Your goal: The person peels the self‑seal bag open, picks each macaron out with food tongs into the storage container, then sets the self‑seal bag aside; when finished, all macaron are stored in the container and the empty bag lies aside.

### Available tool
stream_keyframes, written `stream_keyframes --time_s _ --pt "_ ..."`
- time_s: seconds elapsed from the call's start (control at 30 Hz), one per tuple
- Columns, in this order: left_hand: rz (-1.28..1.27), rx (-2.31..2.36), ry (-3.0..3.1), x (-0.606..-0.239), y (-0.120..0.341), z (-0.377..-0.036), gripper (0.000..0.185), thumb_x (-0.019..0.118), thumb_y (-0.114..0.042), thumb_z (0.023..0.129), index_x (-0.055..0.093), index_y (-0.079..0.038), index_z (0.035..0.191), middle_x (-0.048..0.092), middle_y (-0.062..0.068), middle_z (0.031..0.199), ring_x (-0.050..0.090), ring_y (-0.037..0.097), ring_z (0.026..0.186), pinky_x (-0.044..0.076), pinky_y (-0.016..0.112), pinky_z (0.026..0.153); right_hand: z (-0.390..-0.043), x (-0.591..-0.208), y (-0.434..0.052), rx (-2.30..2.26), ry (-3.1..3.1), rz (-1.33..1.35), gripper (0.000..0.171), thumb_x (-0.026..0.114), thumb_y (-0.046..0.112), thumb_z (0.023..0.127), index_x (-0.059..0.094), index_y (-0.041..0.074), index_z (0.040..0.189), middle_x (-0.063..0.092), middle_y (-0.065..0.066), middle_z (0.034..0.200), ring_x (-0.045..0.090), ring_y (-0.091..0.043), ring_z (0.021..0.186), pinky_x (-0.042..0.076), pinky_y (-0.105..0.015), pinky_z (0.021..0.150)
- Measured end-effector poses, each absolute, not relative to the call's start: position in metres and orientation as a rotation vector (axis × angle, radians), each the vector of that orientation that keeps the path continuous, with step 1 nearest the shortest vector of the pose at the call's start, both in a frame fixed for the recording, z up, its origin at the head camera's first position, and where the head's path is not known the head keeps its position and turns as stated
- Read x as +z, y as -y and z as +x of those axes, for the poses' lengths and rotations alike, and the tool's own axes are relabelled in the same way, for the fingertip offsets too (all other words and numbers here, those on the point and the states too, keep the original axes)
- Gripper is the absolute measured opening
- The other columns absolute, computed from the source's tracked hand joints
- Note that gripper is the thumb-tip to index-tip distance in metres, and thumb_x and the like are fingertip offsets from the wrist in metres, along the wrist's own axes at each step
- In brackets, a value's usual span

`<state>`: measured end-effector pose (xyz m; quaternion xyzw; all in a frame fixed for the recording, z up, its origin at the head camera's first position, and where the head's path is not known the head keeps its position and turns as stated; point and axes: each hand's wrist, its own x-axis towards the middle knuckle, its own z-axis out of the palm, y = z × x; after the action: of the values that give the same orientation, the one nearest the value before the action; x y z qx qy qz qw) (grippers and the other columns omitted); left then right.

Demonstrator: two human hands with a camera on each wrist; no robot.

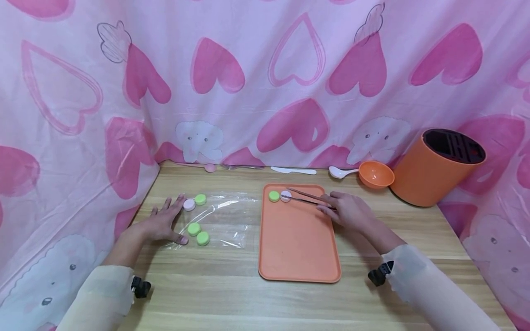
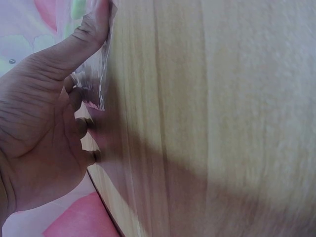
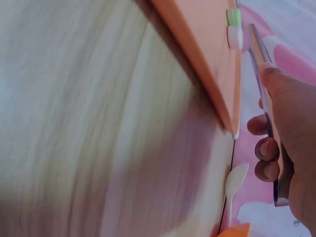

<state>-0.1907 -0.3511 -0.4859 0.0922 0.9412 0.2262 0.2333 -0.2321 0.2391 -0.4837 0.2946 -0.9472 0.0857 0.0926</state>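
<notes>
My right hand [image 1: 352, 211] holds metal tongs [image 3: 283, 170], thumb on one side and curled fingers on the other. The tong tips are spread over a pale pink macaron [image 1: 286, 199] on the orange tray [image 1: 298, 243]; in the right wrist view a gap shows between tips and macaron. A green macaron [image 1: 273, 196] sits beside it. My left hand [image 1: 163, 224] lies with fingers spread at the left edge of a clear plastic bag [image 1: 232, 216]. By its fingertips are a pale pink macaron [image 1: 189, 204] and three green macarons [image 1: 194, 229].
Along the back of the wooden table lie a pink spoon [image 1: 210, 168], a fork [image 1: 244, 167], a white knife [image 1: 293, 170] and a white spoon [image 1: 340, 172]. An orange bowl [image 1: 376, 174] and an orange knife block [image 1: 434, 170] stand at the back right. A heart-patterned curtain [image 1: 248, 105] hangs behind.
</notes>
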Motion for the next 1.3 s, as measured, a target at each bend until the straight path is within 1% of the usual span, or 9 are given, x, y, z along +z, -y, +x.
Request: stream_keyframes --time_s 0.13,0.27,0.43,0.63,0.73,0.8,1.0,1.2,1.3 --pt "0.253 0.611 -2.592 -0.486 0.352 -0.191 0.154 0.099 -0.050 0.076 -0.008 -0.004 0.176 -0.009 0.026 0.184 -0.016 0.060 0.166 -0.013 0.083 0.128 -0.232 -0.479 -0.224 0.210 2.795 0.914 0.034 0.080 0.042 0.102 0.082 0.016 0.124 0.068 -0.002 0.091 0.058 -0.015 0.069 0.060 -0.038 0.066" --pt "0.251 0.612 -2.585 -0.487 0.352 -0.192 0.154 0.099 -0.051 0.076 -0.008 -0.005 0.176 -0.009 0.026 0.184 -0.017 0.059 0.166 -0.013 0.083 0.128 -0.231 -0.480 -0.206 0.147 2.750 0.976 0.033 0.079 0.044 0.102 0.080 0.018 0.123 0.068 -0.001 0.089 0.063 -0.018 0.066 0.065 -0.041 0.065" --pt "0.284 0.636 -2.594 -0.488 0.354 -0.191 0.153 0.099 -0.050 0.076 -0.006 -0.003 0.176 -0.008 0.028 0.184 -0.017 0.061 0.166 -0.013 0.085 0.127 -0.230 -0.486 -0.185 0.129 2.625 1.107 0.029 0.080 0.041 0.102 0.082 0.018 0.119 0.072 0.000 0.090 0.068 -0.020 0.065 0.065 -0.044 0.061" --pt "0.287 0.658 -2.589 -0.490 0.354 -0.192 0.153 0.099 -0.050 0.075 -0.006 -0.003 0.176 -0.008 0.027 0.184 -0.018 0.060 0.166 -0.014 0.084 0.127 -0.229 -0.490 -0.162 0.164 2.582 1.203 0.017 0.082 0.035 0.102 0.085 0.019 0.109 0.070 0.008 0.082 0.062 -0.009 0.064 0.058 -0.031 0.059" --pt "0.281 0.660 -2.586 -0.490 0.354 -0.192 0.153 0.099 -0.051 0.076 -0.007 -0.004 0.176 -0.008 0.027 0.184 -0.019 0.060 0.166 -0.015 0.084 0.127 -0.228 -0.491 -0.153 0.179 2.587 1.224 0.016 0.084 0.034 0.101 0.085 0.021 0.110 0.068 0.010 0.078 0.057 -0.006 0.063 0.053 -0.024 0.057" --pt "0.280 0.660 -2.588 -0.490 0.354 -0.193 0.153 0.099 -0.051 0.076 -0.007 -0.005 0.176 -0.009 0.026 0.184 -0.019 0.059 0.166 -0.015 0.083 0.127 -0.229 -0.492 -0.147 0.188 2.573 1.240 0.018 0.085 0.034 0.099 0.086 0.022 0.112 0.069 0.011 0.079 0.058 -0.006 0.063 0.052 -0.022 0.058" --pt "0.284 0.659 -2.589 -0.489 0.354 -0.192 0.152 0.099 -0.050 0.076 -0.006 -0.004 0.176 -0.008 0.027 0.184 -0.018 0.060 0.166 -0.015 0.083 0.127 -0.231 -0.501 -0.131 0.175 2.456 1.286 0.017 0.086 0.037 0.099 0.084 0.021 0.106 0.074 0.008 0.086 0.069 -0.010 0.063 0.059 -0.029 0.056" --pt "0.289 0.669 -2.595 -0.490 0.355 -0.192 0.152 0.099 -0.049 0.076 -0.005 -0.004 0.177 -0.007 0.027 0.185 -0.017 0.060 0.166 -0.014 0.085 0.127 -0.230 -0.503 -0.117 0.155 2.501 1.311 0.022 0.082 0.040 0.101 0.084 0.021 0.111 0.075 0.006 0.094 0.072 -0.012 0.068 0.064 -0.032 0.061" --pt "0.295 0.658 -2.598 -0.489 0.355 -0.192 0.151 0.099 -0.050 0.076 -0.005 -0.004 0.177 -0.007 0.026 0.185 -0.017 0.060 0.166 -0.014 0.085 0.126 -0.228 -0.502 -0.111 0.134 2.517 1.320 0.023 0.081 0.042 0.101 0.084 0.022 0.112 0.075 0.006 0.093 0.071 -0.013 0.066 0.063 -0.033 0.059"
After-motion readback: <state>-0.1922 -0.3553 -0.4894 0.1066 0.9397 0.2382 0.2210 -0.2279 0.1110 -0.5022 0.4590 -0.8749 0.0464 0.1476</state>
